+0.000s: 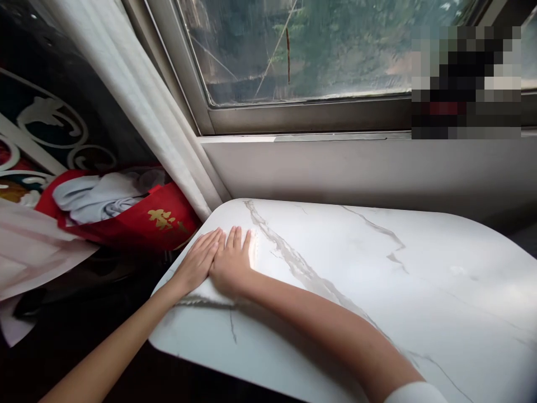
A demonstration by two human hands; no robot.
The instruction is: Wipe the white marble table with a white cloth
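Observation:
Both of my hands lie flat, palms down, side by side on the far left corner of a white marble-patterned tabletop (361, 268). My left hand (200, 258) rests at the table's rounded edge with its fingers stretched out and together. My right hand (232, 261) touches it on the right, fingers also straight. A white, textured cloth (205, 295) seems to lie under the heels of both hands; its edge shows just behind the wrists. Neither hand grips anything.
A white curtain (142, 106) hangs down to the table's left corner. Left of the table, a red bag (146, 221) holds grey cloth. A window (302, 50) and its grey sill run along the wall behind the table.

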